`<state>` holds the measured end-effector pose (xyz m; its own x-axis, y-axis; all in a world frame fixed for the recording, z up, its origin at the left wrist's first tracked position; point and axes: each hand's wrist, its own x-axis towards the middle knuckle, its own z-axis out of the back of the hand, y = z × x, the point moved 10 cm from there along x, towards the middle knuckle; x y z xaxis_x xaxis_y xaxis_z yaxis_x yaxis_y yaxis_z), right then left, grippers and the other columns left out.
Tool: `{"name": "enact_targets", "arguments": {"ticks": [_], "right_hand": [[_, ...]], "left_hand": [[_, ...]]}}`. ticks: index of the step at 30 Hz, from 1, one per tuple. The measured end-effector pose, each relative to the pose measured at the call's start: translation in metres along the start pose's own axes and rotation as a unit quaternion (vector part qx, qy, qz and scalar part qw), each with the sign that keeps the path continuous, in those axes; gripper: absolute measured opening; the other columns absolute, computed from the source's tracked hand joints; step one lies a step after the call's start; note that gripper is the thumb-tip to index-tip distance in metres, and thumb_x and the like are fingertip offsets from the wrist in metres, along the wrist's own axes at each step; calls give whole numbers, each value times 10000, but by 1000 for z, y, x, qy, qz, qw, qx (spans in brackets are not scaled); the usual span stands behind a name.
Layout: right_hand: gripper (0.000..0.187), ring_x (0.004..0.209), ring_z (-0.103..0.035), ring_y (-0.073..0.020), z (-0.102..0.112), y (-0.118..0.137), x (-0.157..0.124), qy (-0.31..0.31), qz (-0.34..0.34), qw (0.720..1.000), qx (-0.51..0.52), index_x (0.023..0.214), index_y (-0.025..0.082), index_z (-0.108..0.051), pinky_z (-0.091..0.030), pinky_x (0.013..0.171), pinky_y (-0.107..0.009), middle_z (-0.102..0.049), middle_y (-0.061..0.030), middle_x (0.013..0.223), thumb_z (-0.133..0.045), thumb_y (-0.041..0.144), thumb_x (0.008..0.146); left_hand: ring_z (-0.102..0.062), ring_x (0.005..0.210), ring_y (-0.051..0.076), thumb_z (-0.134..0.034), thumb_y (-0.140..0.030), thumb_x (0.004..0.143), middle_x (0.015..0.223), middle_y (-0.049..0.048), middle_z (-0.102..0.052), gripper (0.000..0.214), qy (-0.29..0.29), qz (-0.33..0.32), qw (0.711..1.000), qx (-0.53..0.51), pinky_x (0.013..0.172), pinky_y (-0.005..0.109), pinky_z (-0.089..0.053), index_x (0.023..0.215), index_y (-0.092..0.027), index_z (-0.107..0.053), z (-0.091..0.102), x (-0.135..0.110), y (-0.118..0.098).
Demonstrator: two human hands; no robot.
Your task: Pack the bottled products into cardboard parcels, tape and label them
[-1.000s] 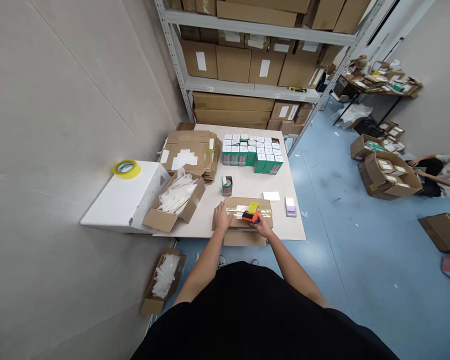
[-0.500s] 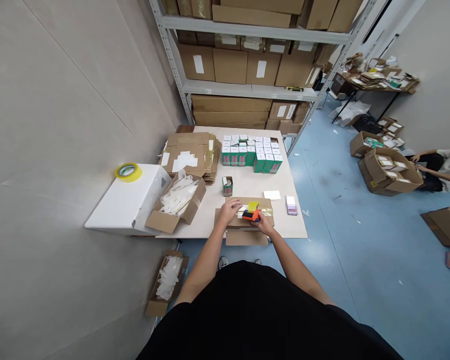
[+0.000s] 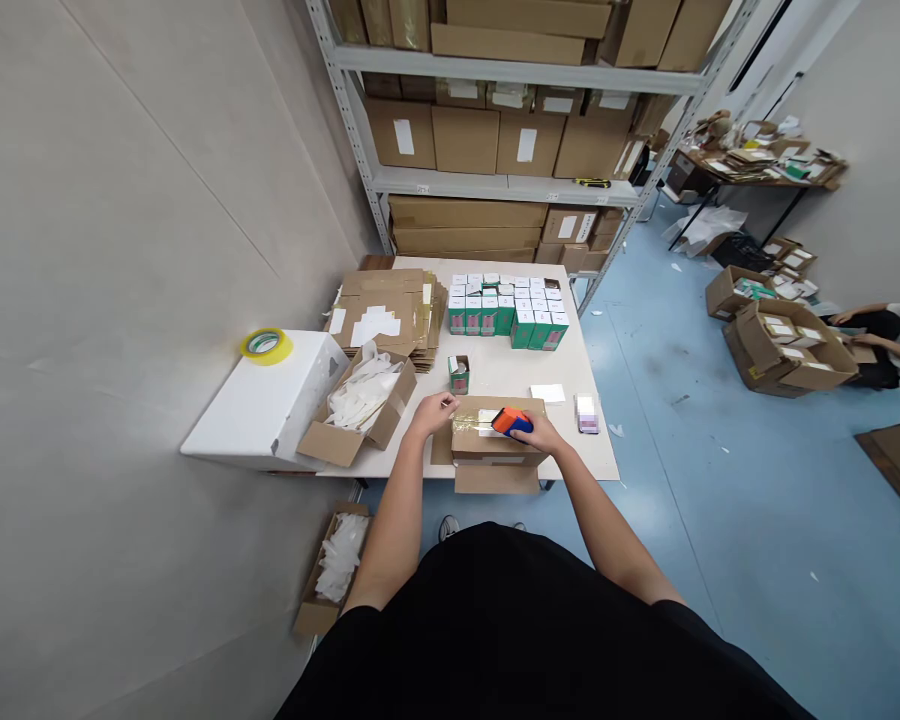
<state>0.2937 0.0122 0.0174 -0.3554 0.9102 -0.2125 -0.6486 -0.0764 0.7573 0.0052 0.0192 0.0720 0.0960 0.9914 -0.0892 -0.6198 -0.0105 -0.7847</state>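
A cardboard box [image 3: 469, 445] lies at the table's front edge, a flap hanging down toward me. Clear tape and a white label run across its top. My right hand [image 3: 541, 433] grips an orange and blue tape dispenser [image 3: 511, 421] over the box top. At the box's left end, my left hand [image 3: 435, 411] has its fingers pinched together; whatever is between them is too small to make out. Just beyond stands a small green box [image 3: 459, 375] with its top open. White paper [image 3: 547, 393] lies behind the cardboard box, and a small stack of cards [image 3: 587, 413] is to its right.
Several green-and-white boxes [image 3: 540, 325] stand in rows at the back. Flattened cartons [image 3: 382, 300] are stacked to their left, near an open carton of white packing material [image 3: 364, 392]. A tape roll [image 3: 266, 346] rests on a white box [image 3: 259, 400]. Behind is shelving [image 3: 510, 185]; another person sits far right.
The dispenser has turned over in my right hand, hiding its yellow roll. My left hand has moved left, from over the box top to its left end, and its fingers have closed.
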Motion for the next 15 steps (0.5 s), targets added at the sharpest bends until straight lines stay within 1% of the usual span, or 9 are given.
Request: {"name": "enact_targets", "arguments": {"ticks": [2, 5, 8, 11, 15], "right_hand": [[494, 921, -681, -271, 7, 2, 2, -6, -16, 1000, -24, 1111, 201, -730, -494, 806, -333, -767, -79, 1011, -747, 604, 827], [534, 835, -670, -249, 12, 6, 6, -12, -30, 998, -49, 1001, 209, -735, -459, 720, -303, -755, -62, 905, -730, 711, 816], [570, 807, -662, -238, 15, 11, 12, -18, -44, 996, -71, 969, 213, -730, -428, 676, -290, -753, -63, 898, -736, 754, 789], [592, 799, -655, -231, 19, 15, 18, -27, -58, 992, -106, 920, 210, -725, -391, 638, -277, -749, -68, 871, -749, 779, 760], [611, 784, -660, -220, 21, 18, 24, -20, -68, 983, -168, 815, 215, -697, -355, 598, -262, -740, -68, 841, -761, 815, 720]], "left_hand": [[-670, 877, 207, -590, -390, 928, 924, 47, -776, 246, 12, 6, 1000, 16, 825, 295, -506, 893, -198, -740, -1, 0, 2], [-670, 881, 210, -571, -379, 941, 935, 47, -780, 245, 10, 18, 999, 35, 815, 296, -501, 902, -206, -739, -3, -1, 4], [-671, 897, 218, -568, -351, 939, 959, 52, -784, 226, -10, 46, 997, 67, 790, 292, -481, 864, -216, -733, -2, -2, 12], [-668, 904, 229, -581, -353, 929, 961, 63, -786, 226, -27, 99, 991, 89, 747, 289, -453, 816, -223, -726, 0, -5, 28], [-669, 901, 228, -606, -383, 917, 897, 58, -779, 234, -12, 158, 984, 78, 720, 284, -431, 797, -224, -731, -6, -8, 48]]}}
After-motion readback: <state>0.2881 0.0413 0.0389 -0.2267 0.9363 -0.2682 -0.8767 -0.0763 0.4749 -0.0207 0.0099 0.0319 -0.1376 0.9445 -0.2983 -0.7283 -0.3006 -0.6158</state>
